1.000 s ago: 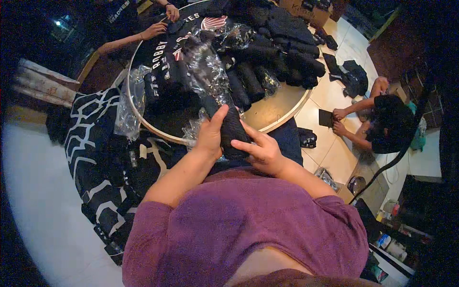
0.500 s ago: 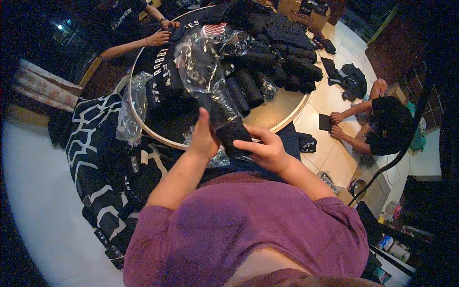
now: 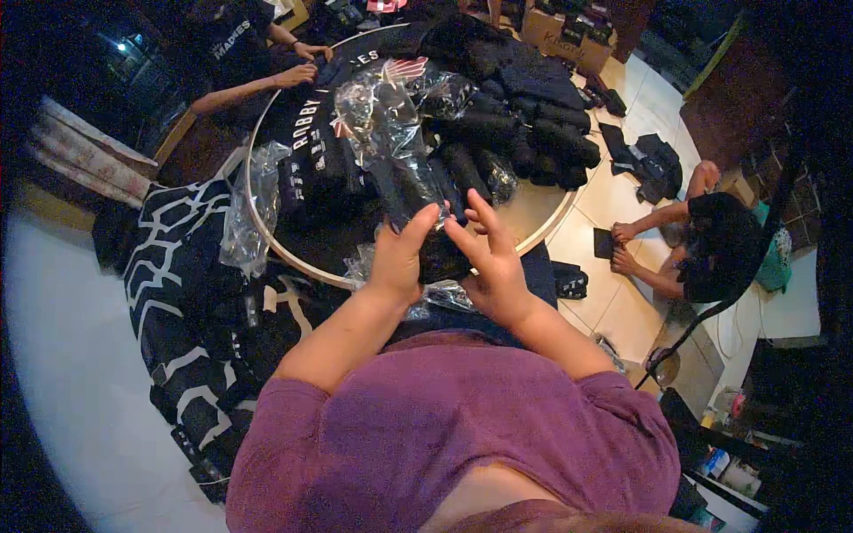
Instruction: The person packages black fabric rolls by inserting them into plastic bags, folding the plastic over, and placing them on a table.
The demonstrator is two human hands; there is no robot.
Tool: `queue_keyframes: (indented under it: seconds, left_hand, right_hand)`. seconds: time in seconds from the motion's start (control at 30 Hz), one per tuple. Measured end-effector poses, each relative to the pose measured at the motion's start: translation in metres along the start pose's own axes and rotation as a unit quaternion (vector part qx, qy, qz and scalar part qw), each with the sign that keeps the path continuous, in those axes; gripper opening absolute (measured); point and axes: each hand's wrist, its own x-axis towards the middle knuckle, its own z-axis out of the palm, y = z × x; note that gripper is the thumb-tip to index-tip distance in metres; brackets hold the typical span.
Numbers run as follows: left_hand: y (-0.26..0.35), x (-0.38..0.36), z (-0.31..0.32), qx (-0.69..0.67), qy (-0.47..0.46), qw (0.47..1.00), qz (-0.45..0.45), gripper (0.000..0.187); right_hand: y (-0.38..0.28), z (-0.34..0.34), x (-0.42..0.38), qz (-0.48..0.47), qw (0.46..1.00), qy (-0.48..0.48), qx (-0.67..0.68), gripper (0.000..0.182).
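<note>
A dark cloth bundle (image 3: 442, 258) is between my hands, close to the table's near edge. Clear plastic lies over its far end and shines in the light. My left hand (image 3: 402, 262) is closed round its left side, thumb on top. On the right side, my right hand (image 3: 498, 271) grips the bundle, its index fingertip close to my left thumb and its other visible fingers raised. Just beyond, a long clear plastic bag (image 3: 382, 124) lies over dark rolls. How the cloth is folded is hidden by my hands.
Dark rolled cloth (image 3: 533, 124) is heaped on the round table, whose pale rim (image 3: 298, 264) curves before me. Plastic (image 3: 253, 209) hangs over its left edge. One co-worker's hands (image 3: 311, 67) handle cloth at far left; another person (image 3: 715, 235) handles dark cloth on the tiled floor at right.
My right hand has turned, its fingers now pointing away and up over the bundle. My left thumb has moved right towards my right index fingertip. The bundle is now more covered by my hands.
</note>
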Motion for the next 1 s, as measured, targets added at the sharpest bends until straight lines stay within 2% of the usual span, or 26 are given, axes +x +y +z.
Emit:
queue_keyframes:
  seconds: [0.23,0.3,0.37,0.4,0.43,0.47,0.53,0.57,0.6,0.63,0.67,0.7,0.73,0.77,0.83,0.87,0.9,0.93,0.97,1.0]
  left_hand:
    - [-0.006,-0.009,0.007,-0.04,-0.028,0.999,0.025,0.028]
    - [-0.006,-0.012,0.013,-0.019,-0.051,0.997,0.047,0.028]
    - [-0.021,-0.023,0.018,0.033,-0.031,0.999,0.023,0.031]
    - [-0.026,-0.027,0.017,0.061,-0.094,0.991,0.072,0.039]
    - [-0.024,-0.026,0.014,0.06,-0.094,0.991,0.072,0.039]
    - [-0.016,-0.024,0.008,0.137,-0.108,0.985,0.001,0.043]
    - [-0.01,-0.022,-0.001,0.213,-0.122,0.967,-0.069,0.048]
    - [-0.02,-0.021,-0.012,0.18,-0.193,0.964,-0.016,0.061]
    - [-0.029,-0.02,-0.022,0.146,-0.263,0.953,0.034,0.074]
    - [-0.031,-0.016,-0.031,0.145,-0.262,0.954,0.031,0.074]
    - [-0.031,-0.009,-0.041,0.061,-0.244,0.968,-0.013,0.085]
    - [-0.033,-0.002,-0.048,-0.024,-0.221,0.973,-0.057,0.096]
    - [-0.038,0.004,-0.051,-0.052,-0.176,0.983,-0.017,0.097]
    - [-0.039,0.014,-0.055,-0.053,-0.17,0.984,-0.016,0.097]
    - [-0.03,0.023,-0.05,-0.1,-0.112,0.988,0.034,0.085]
    - [-0.02,0.023,-0.042,-0.103,-0.09,0.989,0.054,0.077]
    - [-0.012,0.022,-0.036,-0.105,-0.085,0.989,0.054,0.077]
    - [-0.007,0.021,-0.033,-0.159,-0.09,0.982,0.052,0.068]
    - [-0.005,0.02,-0.033,-0.211,-0.096,0.971,0.052,0.059]
    - [-0.004,0.018,-0.034,-0.233,-0.118,0.964,0.046,0.062]
  right_hand:
    - [-0.001,0.0,0.017,-0.025,1.0,0.004,-0.01,0.069]
    - [-0.002,0.001,0.023,-0.02,1.0,0.016,-0.008,0.067]
    - [-0.003,0.0,0.029,-0.015,1.0,0.027,-0.006,0.065]
    - [-0.005,0.0,0.029,-0.011,0.999,0.041,-0.003,0.064]
    - [-0.004,-0.001,0.032,-0.005,0.999,0.054,0.003,0.063]
    - [0.002,0.002,0.032,-0.014,0.998,0.056,-0.013,0.059]
    - [0.005,-0.005,0.037,-0.004,0.997,0.082,0.008,0.057]
    - [0.008,-0.01,0.038,0.006,0.994,0.106,0.029,0.055]
    - [0.018,-0.012,0.036,0.041,0.983,0.134,0.12,0.048]
    - [0.029,-0.006,0.035,0.084,0.949,0.162,0.256,0.042]
    - [0.032,-0.008,0.031,0.138,0.896,0.159,0.392,0.04]
    - [0.031,-0.01,0.029,0.191,0.819,0.15,0.52,0.037]
    - [0.038,-0.005,0.025,0.219,0.822,0.143,0.507,0.044]
    - [0.039,0.001,0.02,0.222,0.821,0.137,0.509,0.044]
    - [0.036,0.009,0.007,0.298,0.747,0.088,0.588,0.038]
    - [0.035,0.01,0.006,0.386,0.761,0.042,0.52,0.038]
    - [0.022,0.006,0.002,0.378,0.705,0.023,0.6,0.035]
    - [0.026,0.017,-0.012,0.346,0.775,0.047,0.526,0.036]
    - [0.027,0.021,-0.016,0.327,0.807,0.057,0.489,0.037]
    - [0.027,0.024,-0.02,0.308,0.835,0.068,0.45,0.037]
